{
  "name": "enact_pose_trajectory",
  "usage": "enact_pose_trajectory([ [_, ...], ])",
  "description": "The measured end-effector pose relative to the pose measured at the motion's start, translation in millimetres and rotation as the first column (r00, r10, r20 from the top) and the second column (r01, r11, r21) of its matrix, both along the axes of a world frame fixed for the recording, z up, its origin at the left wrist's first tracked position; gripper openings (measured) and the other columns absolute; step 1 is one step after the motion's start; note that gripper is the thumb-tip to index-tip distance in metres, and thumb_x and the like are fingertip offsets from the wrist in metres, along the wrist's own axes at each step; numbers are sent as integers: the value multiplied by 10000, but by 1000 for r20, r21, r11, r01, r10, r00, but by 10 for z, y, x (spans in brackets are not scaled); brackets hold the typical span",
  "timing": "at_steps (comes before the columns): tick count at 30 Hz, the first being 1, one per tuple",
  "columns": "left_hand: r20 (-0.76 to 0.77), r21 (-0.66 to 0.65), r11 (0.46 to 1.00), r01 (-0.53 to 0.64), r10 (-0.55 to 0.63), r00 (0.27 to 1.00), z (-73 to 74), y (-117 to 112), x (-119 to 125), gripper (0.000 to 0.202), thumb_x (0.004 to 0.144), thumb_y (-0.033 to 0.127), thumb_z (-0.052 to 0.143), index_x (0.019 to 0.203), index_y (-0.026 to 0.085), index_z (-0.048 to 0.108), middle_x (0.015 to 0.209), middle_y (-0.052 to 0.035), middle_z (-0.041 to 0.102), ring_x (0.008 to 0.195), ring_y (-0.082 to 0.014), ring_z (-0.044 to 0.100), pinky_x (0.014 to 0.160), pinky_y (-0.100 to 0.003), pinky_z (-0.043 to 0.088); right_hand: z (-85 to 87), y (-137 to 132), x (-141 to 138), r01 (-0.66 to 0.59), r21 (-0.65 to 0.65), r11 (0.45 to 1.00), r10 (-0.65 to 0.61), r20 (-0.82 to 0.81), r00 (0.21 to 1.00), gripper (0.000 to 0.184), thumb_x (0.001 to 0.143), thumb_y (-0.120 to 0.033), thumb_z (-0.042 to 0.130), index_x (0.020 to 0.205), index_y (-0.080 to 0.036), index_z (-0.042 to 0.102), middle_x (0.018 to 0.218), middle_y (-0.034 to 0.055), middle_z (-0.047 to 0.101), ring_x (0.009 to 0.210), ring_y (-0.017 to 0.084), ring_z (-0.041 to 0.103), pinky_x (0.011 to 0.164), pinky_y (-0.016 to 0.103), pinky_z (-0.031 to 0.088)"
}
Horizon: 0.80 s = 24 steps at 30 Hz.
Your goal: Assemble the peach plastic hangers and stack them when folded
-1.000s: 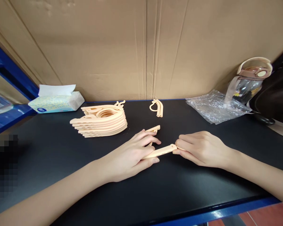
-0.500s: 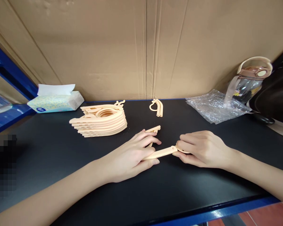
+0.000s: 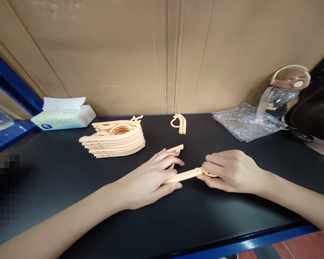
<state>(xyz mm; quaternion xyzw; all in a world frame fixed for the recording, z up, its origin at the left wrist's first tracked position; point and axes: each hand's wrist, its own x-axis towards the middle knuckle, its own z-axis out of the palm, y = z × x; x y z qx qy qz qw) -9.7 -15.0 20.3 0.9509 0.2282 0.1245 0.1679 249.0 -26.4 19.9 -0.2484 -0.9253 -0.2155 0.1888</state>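
Observation:
A cream plastic folding clothes hanger [image 3: 187, 175] stretches between my two hands, low over the black table. My left hand [image 3: 153, 178] grips one of its arms between thumb and fingers, while another part pokes out beyond the fingertips. At the jointed end, the thumb and curled fingers of my right hand [image 3: 230, 171] pinch a short piece past the pivot. My palms hide much of the hanger. Behind my left hand lies a neat stack of folded hangers [image 3: 116, 142]. One more folded hanger [image 3: 182, 124] rests alone at the back.
A tissue pack [image 3: 64, 117] sits at the back left. Crumpled clear plastic [image 3: 245, 122] lies at the back right, by a drinking bottle [image 3: 286, 95] and a dark shiny object [image 3: 315, 97]. Cardboard [image 3: 110, 57] stands behind the black table [image 3: 199, 216], which has a blue front edge.
The hands and the hanger stay almost in place. The short piece at my right fingertips has turned slightly, showing a dark hole.

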Motion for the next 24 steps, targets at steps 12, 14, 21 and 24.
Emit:
enact_pose_trajectory([
  [12, -4, -28, 1000, -9, 9, 1000, 20, -9, 3, 273, 972, 311, 480, 767, 186, 612, 1295, -55, 550, 1373, -246, 358, 1196, -432, 213, -6, -5, 3, -11, -9, 1000, 11, 2, 1000, 398, 990, -292, 406, 623, -187, 519, 542, -41, 454, 451, 93, 374, 471, 254, 268],
  [14, -14, -25, 1000, -11, 11, 1000, 31, -12, 11, 273, 973, 312, 478, 776, 188, 620, 1305, -53, 548, 1376, -246, 356, 1196, -427, 219, -7, -6, -2, -11, -3, 1000, 11, 11, 1000, 388, 986, -286, 414, 625, -187, 518, 542, -41, 457, 453, 93, 383, 476, 256, 274],
  [21, -19, 0, 1000, -5, 5, 1000, 49, -20, 20, 254, 970, 298, 483, 797, 188, 634, 1314, -63, 551, 1381, -261, 349, 1182, -435, 251, -29, -1, -7, -10, -27, 1000, 11, 40, 999, 386, 984, -297, 411, 629, -189, 517, 543, -40, 471, 455, 96, 394, 481, 256, 285],
  [24, -15, -21, 1000, -2, 2, 1000, 50, -26, 10, 238, 970, 320, 491, 814, 187, 613, 1315, -69, 544, 1375, -258, 357, 1182, -425, 239, -40, 1, 0, -14, -64, 998, 16, 35, 999, 378, 980, -307, 412, 640, -185, 526, 551, -36, 476, 457, 99, 387, 482, 261, 272],
])
